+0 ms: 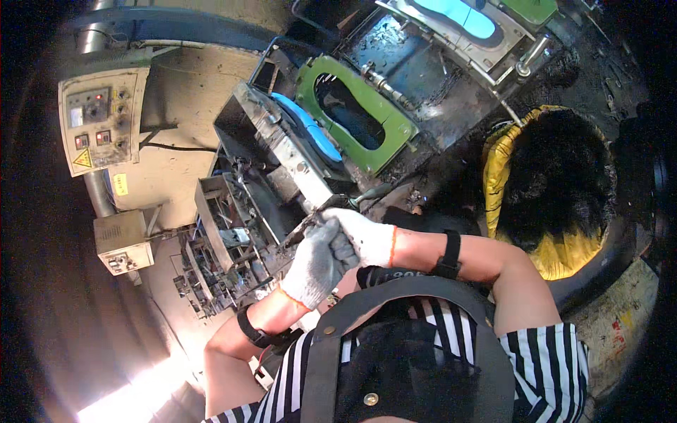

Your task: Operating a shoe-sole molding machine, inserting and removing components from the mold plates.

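My left hand (316, 259) and my right hand (365, 236), both in white knit gloves with orange cuffs, meet in front of my chest. The left one's fingers are curled in, pressed against the right hand. Also closed, the right hand has its fingers mostly hidden behind the left; anything between them is too small or covered to name. Just beyond them is the near end of a worn metal mould block (310, 189). A blue sole-shaped piece (310, 128) lies along that block, beside a green frame (396, 136) with a sole-shaped opening.
A yellow-lined round bin (499, 173) full of black material stands at the right. Farther back, another blue sole-shaped piece (471, 20) rests in a metal mould. Left are a control panel (99, 116), a smaller switch box (121, 240) and a cluttered rack of metal parts (222, 233).
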Demonstrator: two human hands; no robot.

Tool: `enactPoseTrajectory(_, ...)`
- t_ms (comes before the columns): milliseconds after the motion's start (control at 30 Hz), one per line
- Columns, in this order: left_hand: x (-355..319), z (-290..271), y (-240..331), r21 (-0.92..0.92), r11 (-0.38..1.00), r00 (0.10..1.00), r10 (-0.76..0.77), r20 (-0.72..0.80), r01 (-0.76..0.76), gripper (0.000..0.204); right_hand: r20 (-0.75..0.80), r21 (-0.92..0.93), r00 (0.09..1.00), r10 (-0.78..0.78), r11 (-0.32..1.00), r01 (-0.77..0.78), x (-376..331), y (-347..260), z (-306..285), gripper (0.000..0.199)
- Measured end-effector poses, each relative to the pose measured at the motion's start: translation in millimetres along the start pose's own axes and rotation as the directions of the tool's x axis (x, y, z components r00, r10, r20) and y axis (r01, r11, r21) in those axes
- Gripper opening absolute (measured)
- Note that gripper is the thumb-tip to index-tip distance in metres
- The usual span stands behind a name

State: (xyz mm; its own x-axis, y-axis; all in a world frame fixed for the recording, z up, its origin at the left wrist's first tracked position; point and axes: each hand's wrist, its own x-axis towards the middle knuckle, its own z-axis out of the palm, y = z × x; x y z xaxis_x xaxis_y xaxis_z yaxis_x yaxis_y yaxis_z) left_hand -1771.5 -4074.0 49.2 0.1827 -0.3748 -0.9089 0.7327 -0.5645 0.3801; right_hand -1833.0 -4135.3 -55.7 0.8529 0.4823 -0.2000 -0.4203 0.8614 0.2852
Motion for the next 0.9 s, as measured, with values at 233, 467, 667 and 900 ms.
enactPoseTrajectory(233, 84.1, 83.5, -13.6, 0.04, 0.997, 0.981, -0.067, 0.184, 0.061, 0.004, -0.106, 0.098, 0.903, -0.415, 0.9, 0.425, -81.8, -50.7, -60.4, 0.026)
enactPoseTrajectory(467, 198.2, 75.3, -69.0, -0.121, 0.991, 0.964, -0.023, 0.266, 0.057, 0.007, -0.494, 0.109, 0.834, -0.245, 0.934, 0.339, -83.3, -88.6, -167.2, 0.026)
enactPoseTrajectory(667, 189.8, 59.0, -77.7, 0.013, 0.999, 0.975, 0.034, 0.217, -0.038, 0.019, -0.711, -0.162, 0.567, -0.416, 0.881, 0.444, -61.0, -160.5, -202.4, 0.044)
enactPoseTrajectory(900, 188.2, 62.2, -82.6, -0.025, 0.998, 0.992, 0.062, 0.111, -0.059, 0.023, -0.57, 0.2, 0.49, -0.66, 0.467, 0.862, -42.7, -216.0, -156.9, 0.033)
